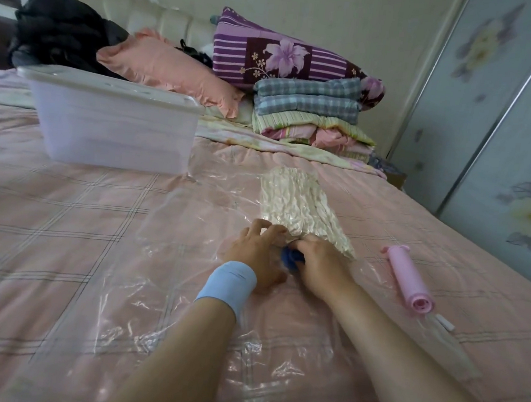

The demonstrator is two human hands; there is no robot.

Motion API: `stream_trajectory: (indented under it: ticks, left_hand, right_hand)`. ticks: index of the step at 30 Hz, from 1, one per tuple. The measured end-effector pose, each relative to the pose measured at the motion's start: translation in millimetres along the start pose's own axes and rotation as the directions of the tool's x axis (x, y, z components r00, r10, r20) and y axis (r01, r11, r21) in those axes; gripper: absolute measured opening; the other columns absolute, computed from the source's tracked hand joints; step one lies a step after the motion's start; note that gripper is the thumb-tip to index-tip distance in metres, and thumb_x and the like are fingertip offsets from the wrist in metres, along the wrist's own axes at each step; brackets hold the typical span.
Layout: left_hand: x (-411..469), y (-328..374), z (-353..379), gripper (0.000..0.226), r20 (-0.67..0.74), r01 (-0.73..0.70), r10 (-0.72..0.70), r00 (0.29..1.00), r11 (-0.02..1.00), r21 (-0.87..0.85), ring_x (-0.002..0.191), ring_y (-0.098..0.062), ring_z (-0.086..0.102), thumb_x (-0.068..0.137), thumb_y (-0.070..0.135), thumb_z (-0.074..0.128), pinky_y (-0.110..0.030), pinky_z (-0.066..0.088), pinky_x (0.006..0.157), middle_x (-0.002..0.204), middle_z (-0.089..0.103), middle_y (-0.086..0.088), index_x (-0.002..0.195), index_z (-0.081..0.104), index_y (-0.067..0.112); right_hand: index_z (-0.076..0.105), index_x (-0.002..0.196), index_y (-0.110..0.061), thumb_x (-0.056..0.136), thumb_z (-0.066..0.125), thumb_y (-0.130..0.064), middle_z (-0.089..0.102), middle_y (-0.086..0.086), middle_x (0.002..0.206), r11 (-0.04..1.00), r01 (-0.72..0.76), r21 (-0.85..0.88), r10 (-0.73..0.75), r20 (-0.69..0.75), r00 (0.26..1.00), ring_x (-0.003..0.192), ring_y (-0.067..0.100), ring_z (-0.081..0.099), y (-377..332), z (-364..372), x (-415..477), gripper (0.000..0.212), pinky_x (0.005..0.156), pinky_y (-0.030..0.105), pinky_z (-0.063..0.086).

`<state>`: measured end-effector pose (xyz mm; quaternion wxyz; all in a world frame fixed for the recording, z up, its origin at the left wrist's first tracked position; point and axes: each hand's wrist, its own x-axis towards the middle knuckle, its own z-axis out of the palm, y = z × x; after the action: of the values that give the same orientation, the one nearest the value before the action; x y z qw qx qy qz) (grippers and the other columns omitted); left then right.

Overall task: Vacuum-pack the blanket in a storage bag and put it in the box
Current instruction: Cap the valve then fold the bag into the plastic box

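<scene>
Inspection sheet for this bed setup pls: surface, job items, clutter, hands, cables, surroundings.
Surface: pink plaid bedsheet, lightly creased.
Job's things: clear plastic storage bag lies flat; cream blanket inside, shrunken and wrinkled; round blue valve on the bag; pink cylindrical hand pump lying at right; translucent plastic box, lid on, far left.
Clutter: folded checked blankets, salmon pillow, purple floral quilt, dark clothing pile.
Grippers: left hand presses the bag; right hand grips the valve.
Cables: nothing seen.
Surroundings: floral sliding wardrobe doors at right.

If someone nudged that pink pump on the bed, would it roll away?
Probably slightly: the pink pump is a round tube, so it may roll sideways, though the soft bedspread should slow it. It looks like light, stiff plastic.
</scene>
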<state>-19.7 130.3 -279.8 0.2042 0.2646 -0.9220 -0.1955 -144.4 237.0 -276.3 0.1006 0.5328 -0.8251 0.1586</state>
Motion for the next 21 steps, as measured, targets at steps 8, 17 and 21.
stream_trajectory:
  ticks: [8, 17, 21]
  left_hand:
    - [0.9, 1.2, -1.3, 0.080, -0.002, 0.018, -0.018, 1.000, 1.000, 0.022, 0.128, -0.016, 0.042, 0.067, 0.047, 0.074, -0.028, 0.040, 0.088, 0.141, 0.031, 0.014, 0.135, 0.033, 0.049]
    - [1.8, 1.9, -0.8, 0.080, 0.003, 0.015, -0.015, 1.000, 1.000, 0.002, 0.128, -0.017, 0.042, 0.068, 0.045, 0.075, -0.026, 0.037, 0.088, 0.142, 0.031, 0.012, 0.137, 0.034, 0.046]
    - [1.2, 4.0, -1.5, 0.074, -0.020, 0.014, -0.014, 1.000, 1.000, -0.007, 0.127, -0.016, 0.043, 0.072, 0.045, 0.071, -0.027, 0.039, 0.090, 0.142, 0.033, 0.012, 0.136, 0.036, 0.045]
  right_hand:
    - [0.076, 0.100, -0.016, 0.085, 0.067, -0.009, 0.059, 0.001, 0.100, 1.000, -0.008, 0.024, 0.009, -0.042, 0.999, 0.087, 0.021, 0.058, 1.5, 5.4, 2.6, 0.020, 0.068, 0.026, 0.038]
    - [0.076, 0.094, -0.014, 0.085, 0.065, -0.007, 0.064, 0.003, 0.095, 0.999, 0.034, -0.028, -0.035, -0.022, 0.999, 0.090, 0.026, 0.063, 5.6, 3.7, 4.0, 0.015, 0.072, 0.032, 0.046]
    - [0.067, 0.110, -0.009, 0.097, 0.059, -0.034, 0.063, 0.009, 0.111, 0.982, -0.081, -0.174, 0.082, 0.003, 0.997, 0.105, 0.029, 0.061, -1.4, 3.7, 7.4, 0.029, 0.082, 0.037, 0.047]
